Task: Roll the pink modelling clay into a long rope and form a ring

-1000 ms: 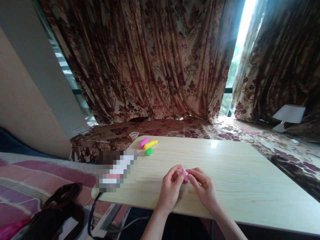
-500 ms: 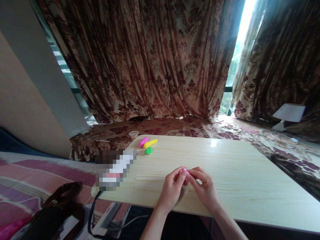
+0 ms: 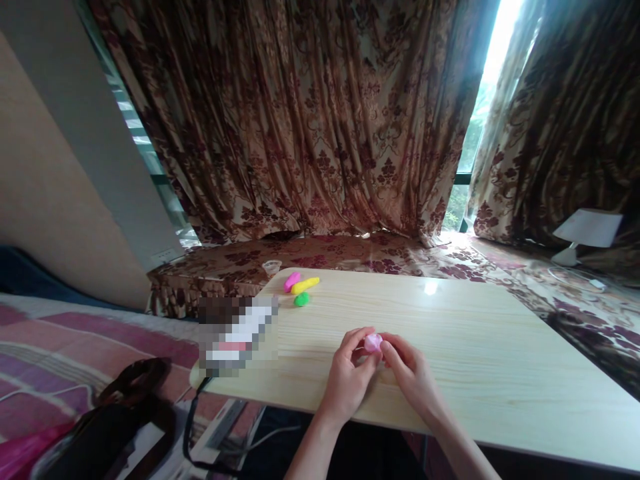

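A small lump of light pink modelling clay (image 3: 373, 343) is held between my two hands above the near part of the wooden table (image 3: 450, 313). My left hand (image 3: 347, 370) pinches it from the left with thumb and fingers. From the right, the fingertips of my right hand (image 3: 407, 363) press against the same lump. Farther off, at the table's back left corner, lie a magenta clay piece (image 3: 292, 281), a long yellow clay piece (image 3: 305, 286) and a green clay lump (image 3: 301, 299).
A clear plastic cup (image 3: 271, 268) stands just past the back left corner. A blurred-out object (image 3: 240, 337) rests along the left edge, with a black strap (image 3: 190, 420) hanging from it. On the cloth-covered ledge at right stands a white lamp (image 3: 589, 228). A bed (image 3: 45, 347) adjoins on the left.
My fingers have shifted around the pink clay, so more of it now shows between them. The whole view has moved slightly. The other clay pieces stay where they lay.
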`<state>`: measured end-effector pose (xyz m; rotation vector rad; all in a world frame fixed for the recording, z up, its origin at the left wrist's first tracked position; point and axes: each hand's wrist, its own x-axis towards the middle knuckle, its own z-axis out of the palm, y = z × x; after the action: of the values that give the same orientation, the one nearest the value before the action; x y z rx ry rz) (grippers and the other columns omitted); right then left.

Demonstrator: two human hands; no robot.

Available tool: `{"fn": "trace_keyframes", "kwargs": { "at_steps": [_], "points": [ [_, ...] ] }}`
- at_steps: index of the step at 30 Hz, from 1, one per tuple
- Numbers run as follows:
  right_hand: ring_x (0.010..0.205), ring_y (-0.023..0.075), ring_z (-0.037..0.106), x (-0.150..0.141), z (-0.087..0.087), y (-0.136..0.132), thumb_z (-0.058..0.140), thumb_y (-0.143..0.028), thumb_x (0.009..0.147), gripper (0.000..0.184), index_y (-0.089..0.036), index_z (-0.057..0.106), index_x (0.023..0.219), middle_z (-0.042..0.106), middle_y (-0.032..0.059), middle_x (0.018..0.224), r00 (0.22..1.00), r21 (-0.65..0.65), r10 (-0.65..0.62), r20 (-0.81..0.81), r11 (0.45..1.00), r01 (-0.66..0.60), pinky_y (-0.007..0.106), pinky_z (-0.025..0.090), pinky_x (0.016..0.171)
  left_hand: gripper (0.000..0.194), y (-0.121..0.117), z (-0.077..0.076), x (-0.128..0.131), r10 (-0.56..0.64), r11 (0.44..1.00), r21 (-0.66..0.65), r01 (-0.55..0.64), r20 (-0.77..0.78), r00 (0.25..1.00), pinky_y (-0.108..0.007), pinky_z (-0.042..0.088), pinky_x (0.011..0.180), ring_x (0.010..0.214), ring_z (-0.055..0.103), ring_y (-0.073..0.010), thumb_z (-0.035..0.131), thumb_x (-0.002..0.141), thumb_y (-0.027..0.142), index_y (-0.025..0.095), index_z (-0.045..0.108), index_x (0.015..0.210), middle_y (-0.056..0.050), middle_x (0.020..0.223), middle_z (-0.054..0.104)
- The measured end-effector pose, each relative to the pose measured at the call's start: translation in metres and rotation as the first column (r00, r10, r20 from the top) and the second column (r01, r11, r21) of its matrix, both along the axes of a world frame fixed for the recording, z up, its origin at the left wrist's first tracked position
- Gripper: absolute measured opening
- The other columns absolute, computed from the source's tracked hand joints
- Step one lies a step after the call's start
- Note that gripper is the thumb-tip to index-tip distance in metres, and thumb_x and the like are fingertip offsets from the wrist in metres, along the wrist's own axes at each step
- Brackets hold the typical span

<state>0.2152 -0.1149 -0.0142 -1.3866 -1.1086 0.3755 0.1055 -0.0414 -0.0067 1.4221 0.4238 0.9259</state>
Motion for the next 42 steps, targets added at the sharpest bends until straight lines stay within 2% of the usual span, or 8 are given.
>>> {"fn": "trace_keyframes", "kwargs": {
  "at_steps": [3, 6, 13, 19, 24, 28, 34, 42],
  "points": [
    [0.079, 0.0201, 0.061, -0.0011, 0.0035, -0.0009, 0.052, -0.042, 0.087, 0.031, -0.018, 0.066, 0.102, 0.066, 0.0054, 0.086, 1.000, -0.014, 0.022, 0.010, 1.000, -0.022, 0.027, 0.049, 0.067, 0.042, -0.0014, 0.0014, -0.0003, -0.014, 1.000, 0.028, 0.014, -0.023, 1.000, -0.033, 0.044, 0.096, 0.108, 0.058, -0.0214, 0.064, 0.076, 0.023, 0.022, 0.058, 0.117, -0.007, 0.120, 0.060],
    [0.073, 0.0183, 0.059, -0.0006, 0.0058, -0.0023, 0.051, -0.042, 0.088, 0.031, -0.018, 0.068, 0.097, 0.063, 0.0042, 0.079, 1.000, -0.011, 0.007, 0.021, 1.000, -0.007, 0.026, 0.046, 0.064, 0.040, -0.0016, 0.0004, 0.0009, -0.022, 0.999, 0.039, 0.024, -0.039, 0.999, -0.034, 0.044, 0.097, 0.108, 0.058, -0.0216, 0.063, 0.076, 0.022, 0.021, 0.059, 0.117, -0.007, 0.118, 0.061],
    [0.061, 0.0148, 0.050, 0.0025, 0.0038, -0.0012, 0.043, -0.045, 0.091, 0.042, -0.017, 0.066, 0.071, 0.052, 0.0003, 0.061, 0.999, -0.002, -0.043, 0.019, 0.999, 0.043, 0.024, 0.041, 0.058, 0.040, -0.0006, -0.0033, 0.0030, -0.045, 0.998, 0.044, 0.047, -0.046, 0.998, -0.034, 0.049, 0.091, 0.101, 0.062, -0.0213, 0.061, 0.078, 0.025, 0.022, 0.059, 0.118, -0.006, 0.112, 0.065],
    [0.071, 0.0177, 0.056, -0.0023, 0.0086, -0.0024, 0.050, -0.042, 0.088, 0.030, -0.018, 0.067, 0.092, 0.061, 0.0035, 0.077, 1.000, -0.010, -0.022, 0.011, 1.000, 0.022, 0.025, 0.043, 0.060, 0.039, -0.0029, -0.0008, 0.0026, -0.009, 0.989, 0.145, 0.017, -0.053, 0.999, -0.033, 0.047, 0.091, 0.101, 0.060, -0.0203, 0.062, 0.077, 0.020, 0.023, 0.061, 0.116, -0.006, 0.111, 0.063],
    [0.064, 0.0157, 0.051, -0.0002, 0.0077, -0.0048, 0.050, -0.041, 0.088, 0.030, -0.018, 0.069, 0.083, 0.055, 0.0014, 0.068, 0.999, 0.002, -0.027, 0.033, 1.000, 0.027, 0.025, 0.040, 0.059, 0.035, -0.0030, -0.0014, 0.0031, -0.024, 0.982, 0.185, 0.033, -0.051, 0.998, -0.033, 0.047, 0.093, 0.104, 0.057, -0.0202, 0.058, 0.079, 0.018, 0.024, 0.062, 0.114, -0.005, 0.112, 0.061],
    [0.058, 0.0136, 0.046, 0.0034, 0.0036, -0.0023, 0.042, -0.042, 0.092, 0.039, -0.017, 0.065, 0.071, 0.048, -0.0010, 0.060, 0.998, 0.017, -0.066, 0.018, 0.998, 0.065, 0.024, 0.038, 0.056, 0.036, -0.0020, -0.0031, 0.0034, -0.026, 0.979, 0.203, 0.036, -0.051, 0.998, -0.033, 0.047, 0.092, 0.105, 0.057, -0.0203, 0.056, 0.081, 0.018, 0.024, 0.060, 0.116, -0.006, 0.113, 0.060],
    [0.068, 0.0157, 0.053, 0.0017, 0.0040, -0.0019, 0.050, -0.040, 0.089, 0.028, -0.018, 0.068, 0.093, 0.058, 0.0017, 0.072, 0.999, 0.009, -0.030, 0.016, 1.000, 0.030, 0.024, 0.042, 0.059, 0.039, -0.0013, -0.0043, 0.0038, -0.024, 0.973, 0.229, 0.035, -0.049, 0.999, -0.032, 0.047, 0.092, 0.108, 0.054, -0.0198, 0.054, 0.081, 0.014, 0.025, 0.058, 0.118, -0.006, 0.115, 0.055],
    [0.067, 0.0154, 0.053, 0.0035, 0.0022, -0.0036, 0.054, -0.034, 0.088, 0.023, -0.019, 0.071, 0.093, 0.057, 0.0017, 0.071, 0.999, 0.037, -0.004, 0.033, 0.999, 0.003, 0.025, 0.042, 0.061, 0.044, -0.0005, -0.0040, 0.0028, -0.056, 0.978, 0.198, 0.066, -0.051, 0.997, -0.031, 0.047, 0.093, 0.112, 0.052, -0.0203, 0.058, 0.078, 0.015, 0.025, 0.056, 0.120, -0.005, 0.121, 0.053]
  ]
}}
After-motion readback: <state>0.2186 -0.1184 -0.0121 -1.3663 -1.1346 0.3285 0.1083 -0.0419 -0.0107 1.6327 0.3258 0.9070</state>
